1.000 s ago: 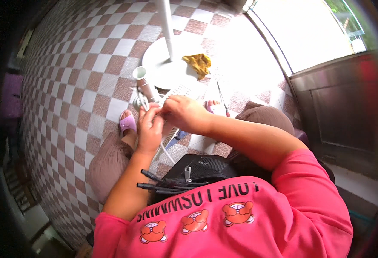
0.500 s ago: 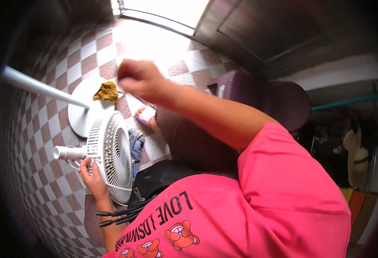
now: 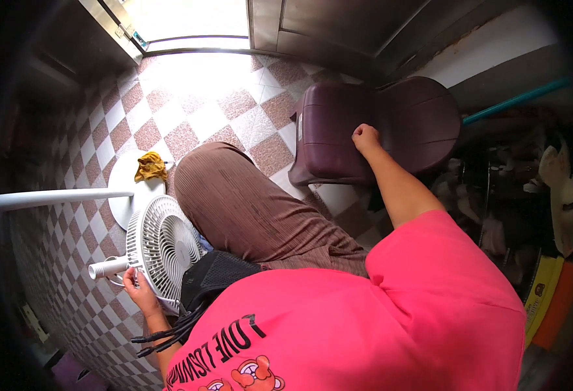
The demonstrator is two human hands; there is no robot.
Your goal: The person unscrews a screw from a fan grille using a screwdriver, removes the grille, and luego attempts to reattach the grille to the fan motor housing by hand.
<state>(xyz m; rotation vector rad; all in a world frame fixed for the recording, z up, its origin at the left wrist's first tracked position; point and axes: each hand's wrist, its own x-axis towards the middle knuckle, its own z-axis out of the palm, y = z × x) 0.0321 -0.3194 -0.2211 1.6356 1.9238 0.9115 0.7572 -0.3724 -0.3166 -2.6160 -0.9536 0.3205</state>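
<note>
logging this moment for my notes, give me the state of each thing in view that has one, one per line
Fan head: off the pole, neck end open
Pole: rising from the round base
Round base: flat on the floor
Yellow cloth: crumpled, on the base
Purple chair: unoccupied
Left hand: fingertips at the fan head's rim, grip unclear
Right hand: fingers curled, any contents hidden

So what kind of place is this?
Maybe a room in a home, by a bright doorway: there's a checkered floor, a dark purple chair and a white fan.
</note>
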